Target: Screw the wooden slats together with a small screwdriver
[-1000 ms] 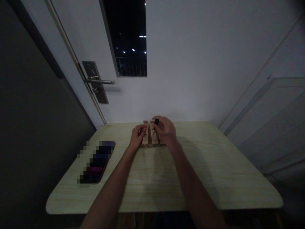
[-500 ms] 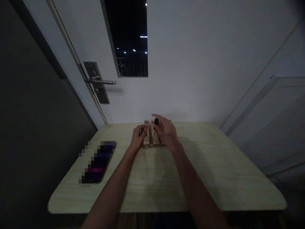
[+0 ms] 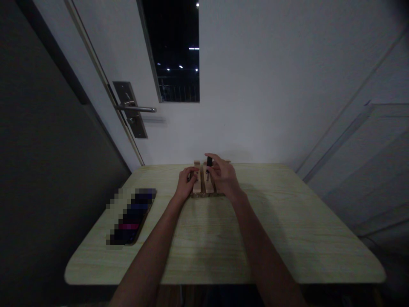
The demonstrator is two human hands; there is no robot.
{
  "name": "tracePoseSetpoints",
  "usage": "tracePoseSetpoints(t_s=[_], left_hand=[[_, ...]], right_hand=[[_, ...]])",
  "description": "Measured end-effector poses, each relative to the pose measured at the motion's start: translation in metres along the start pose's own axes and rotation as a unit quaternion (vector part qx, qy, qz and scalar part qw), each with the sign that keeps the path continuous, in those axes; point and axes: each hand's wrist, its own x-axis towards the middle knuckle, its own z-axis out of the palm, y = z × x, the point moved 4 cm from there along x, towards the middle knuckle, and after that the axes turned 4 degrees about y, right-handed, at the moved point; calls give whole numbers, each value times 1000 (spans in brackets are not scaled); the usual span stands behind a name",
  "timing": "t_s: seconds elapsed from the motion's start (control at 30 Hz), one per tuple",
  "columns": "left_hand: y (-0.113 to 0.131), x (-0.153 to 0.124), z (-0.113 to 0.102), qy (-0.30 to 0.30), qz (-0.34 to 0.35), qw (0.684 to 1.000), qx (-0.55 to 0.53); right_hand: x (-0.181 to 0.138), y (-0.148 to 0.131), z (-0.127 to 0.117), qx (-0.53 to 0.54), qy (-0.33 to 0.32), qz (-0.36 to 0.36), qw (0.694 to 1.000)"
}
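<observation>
Two wooden blocks (image 3: 202, 181) standing side by side near the far edge of the tabletop (image 3: 223, 238), just short of the wall. Left hand (image 3: 184, 183) resting against the left block, fingers curled onto its side, touching it; too dim and small to tell how firm the hold is. Right hand (image 3: 223, 177) sitting over the right block, thumb and forefinger pinching a small black piece (image 3: 209, 162) just above the blocks' far ends. Other fingers loosely bent. Can't tell whether the black piece touches the wood or hangs a hair above it.

Well to the left of the blocks, close to the tabletop's left edge: a dark flat phone-like thing (image 3: 132, 215), blurred out, lying flat. Behind the blocks, a white door with a metal door handle (image 3: 136, 109) up and to the left, plus a narrow dark window (image 3: 175, 51) with a few lights in it, straight above the blocks. Both forearms running in from the near edge towards the blocks. Pretty dim overall.
</observation>
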Motion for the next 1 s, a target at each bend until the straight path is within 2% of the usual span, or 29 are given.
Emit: tracePoseSetpoints(t_s=[0.2, 0.37, 0.47, 0.63, 0.87, 1.0], left_hand=[[0, 1, 0, -5, -4, 1000, 7], [2, -2, 0, -2, -6, 1000, 9], [1, -2, -1, 4, -7, 1000, 9], [0, -1, 1, -7, 5, 1000, 17], [3, -2, 0, -3, 8, 1000, 14], [5, -2, -1, -1, 2, 1000, 14]], right_hand=[[0, -5, -4, -82, 18, 13, 996], [2, -6, -5, -38, 24, 1, 999], [3, -4, -2, -8, 4, -12, 1000], [3, 2, 1, 17, -10, 12, 1000], [0, -4, -4, -58, 18, 3, 998], [2, -3, -3, -43, 25, 8, 999]])
